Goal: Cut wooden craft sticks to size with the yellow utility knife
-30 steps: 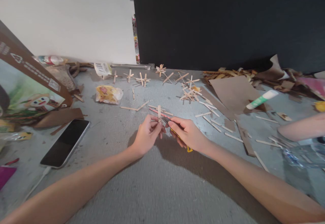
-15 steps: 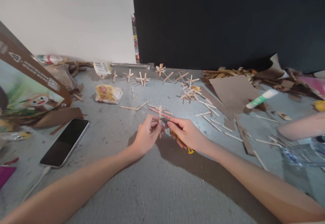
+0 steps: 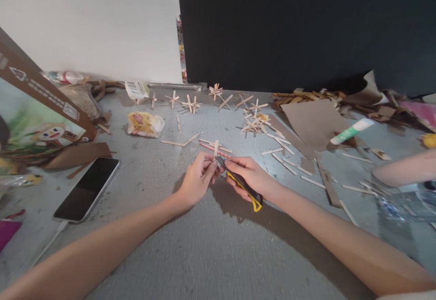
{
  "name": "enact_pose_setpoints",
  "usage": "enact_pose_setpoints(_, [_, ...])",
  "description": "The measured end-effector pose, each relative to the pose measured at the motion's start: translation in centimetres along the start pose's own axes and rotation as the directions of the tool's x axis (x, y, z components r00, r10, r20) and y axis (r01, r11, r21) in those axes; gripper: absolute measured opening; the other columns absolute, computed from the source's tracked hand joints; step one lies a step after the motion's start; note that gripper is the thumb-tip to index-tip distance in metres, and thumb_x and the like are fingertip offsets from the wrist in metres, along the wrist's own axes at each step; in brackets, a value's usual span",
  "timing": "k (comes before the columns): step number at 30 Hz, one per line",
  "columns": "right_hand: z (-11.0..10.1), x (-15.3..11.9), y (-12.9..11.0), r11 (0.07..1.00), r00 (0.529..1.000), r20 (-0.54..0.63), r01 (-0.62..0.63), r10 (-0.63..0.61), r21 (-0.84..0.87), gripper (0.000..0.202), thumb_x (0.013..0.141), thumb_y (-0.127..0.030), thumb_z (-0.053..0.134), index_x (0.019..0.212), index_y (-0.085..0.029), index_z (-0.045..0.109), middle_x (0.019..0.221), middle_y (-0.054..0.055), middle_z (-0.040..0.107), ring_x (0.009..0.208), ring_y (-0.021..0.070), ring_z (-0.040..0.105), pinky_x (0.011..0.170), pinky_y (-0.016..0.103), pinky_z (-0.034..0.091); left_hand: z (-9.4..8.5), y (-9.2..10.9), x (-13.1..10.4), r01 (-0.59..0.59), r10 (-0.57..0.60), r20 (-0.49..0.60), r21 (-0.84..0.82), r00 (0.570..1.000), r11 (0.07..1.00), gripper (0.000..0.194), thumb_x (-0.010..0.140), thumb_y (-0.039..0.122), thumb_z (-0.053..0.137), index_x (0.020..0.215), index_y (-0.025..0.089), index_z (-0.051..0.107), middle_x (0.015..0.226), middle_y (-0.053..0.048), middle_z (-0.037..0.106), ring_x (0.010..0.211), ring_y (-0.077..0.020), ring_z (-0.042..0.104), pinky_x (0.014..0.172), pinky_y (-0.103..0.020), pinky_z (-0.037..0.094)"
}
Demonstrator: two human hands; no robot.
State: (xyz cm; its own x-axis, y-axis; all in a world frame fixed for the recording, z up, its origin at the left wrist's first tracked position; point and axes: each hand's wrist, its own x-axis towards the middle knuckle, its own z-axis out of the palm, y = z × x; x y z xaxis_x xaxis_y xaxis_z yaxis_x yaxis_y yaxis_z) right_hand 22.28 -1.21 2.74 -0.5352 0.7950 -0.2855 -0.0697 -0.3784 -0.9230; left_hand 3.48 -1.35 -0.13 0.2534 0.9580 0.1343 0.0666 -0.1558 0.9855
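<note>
The left hand (image 3: 196, 177) pinches the near end of a flat wooden stick (image 3: 216, 148) between thumb and fingers, and the right hand (image 3: 250, 177) is wrapped around a black-and-yellow utility knife (image 3: 245, 185), its thumb along the handle. Everything turns on how these two meet: the stick stands out of the left fingertips with its long axis toward the far edge of the grey surface (image 3: 204, 254), while the knife lies aslant, butt toward the near right corner and dark front end pointing left and away. From the right hand's grip, the stick is to the left and slightly farther off; the left hand is the nearer, being on it. The knife's front end comes right beside the stick's lower part, though from where I stand I cannot tell whether the edge touches the wood. Just beyond the fingertips lies a red-patterned strip (image 3: 223, 154) beside a few loose sticks (image 3: 225, 149). Farther out, crossed-stick pieces (image 3: 190, 105) line the far edge, with a tangled heap (image 3: 255, 125) to their right. Toward the right edge sit a green-and-white tube (image 3: 352, 132) and another person's forearm (image 3: 405, 168); toward the left edge lies a phone (image 3: 86, 191).
</note>
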Motion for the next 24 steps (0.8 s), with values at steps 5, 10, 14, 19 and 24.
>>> enact_pose_setpoints(5, [-0.03,0.17,0.21,0.997,0.999,0.018,-0.032,0.031,0.072,0.038,0.089,-0.058,0.070,0.097,-0.023,0.057,0.057,-0.009,0.056,0.030,0.0071,0.041,0.026,0.020,0.033,0.04,0.22,-0.12,0.023,-0.022,-0.036,0.030,0.999,0.999,0.024,0.098,0.046,0.057,0.095,0.023,0.049,0.068,0.004,0.064,0.050,-0.0095,0.051,0.050,-0.023,0.039])
enact_pose_setpoints(10, [0.26,0.28,0.55,0.994,0.999,0.012,-0.031,0.030,0.101,0.040,0.086,-0.059,0.072,0.095,-0.022,0.058,0.057,-0.009,0.055,0.030,0.0072,0.040,0.025,0.020,0.033,0.00,0.10,-0.28,0.031,-0.025,-0.068,0.083,0.997,0.996,0.021,0.099,0.043,0.053,0.093,0.024,0.048,0.062,0.006,0.060,0.049,-0.0100,0.047,0.050,-0.023,0.035])
enact_pose_setpoints(14, [0.33,0.28,0.84,0.995,0.999,0.004,-0.034,0.033,0.099,0.040,0.087,-0.058,0.072,0.097,-0.022,0.058,0.057,-0.009,0.056,0.030,0.0072,0.041,0.026,0.020,0.034,-0.05,-0.14,-0.37,0.031,-0.023,-0.074,0.112,0.997,0.993,0.018,0.100,0.040,0.052,0.093,0.024,0.047,0.061,0.007,0.058,0.049,-0.0101,0.045,0.052,-0.024,0.034])
enact_pose_setpoints(19, [0.27,0.30,1.00,0.995,0.999,0.009,-0.034,0.033,0.097,0.043,0.085,-0.060,0.074,0.097,-0.022,0.058,0.057,-0.009,0.056,0.030,0.0074,0.041,0.026,0.020,0.034,-0.02,0.06,-0.38,0.018,-0.010,-0.066,0.116,0.998,0.993,0.018,0.100,0.040,0.051,0.094,0.024,0.047,0.062,0.006,0.060,0.049,-0.0106,0.045,0.053,-0.024,0.034])
enact_pose_setpoints(24, [0.40,0.26,0.90,0.995,0.999,0.016,-0.031,0.029,0.091,0.041,0.086,-0.059,0.072,0.097,-0.022,0.058,0.057,-0.008,0.055,0.030,0.0076,0.042,0.026,0.021,0.033,-0.03,0.41,-0.43,-0.006,0.018,-0.086,0.146,0.996,0.989,0.015,0.098,0.036,0.054,0.092,0.024,0.048,0.059,0.007,0.057,0.050,-0.0112,0.048,0.055,-0.024,0.035])
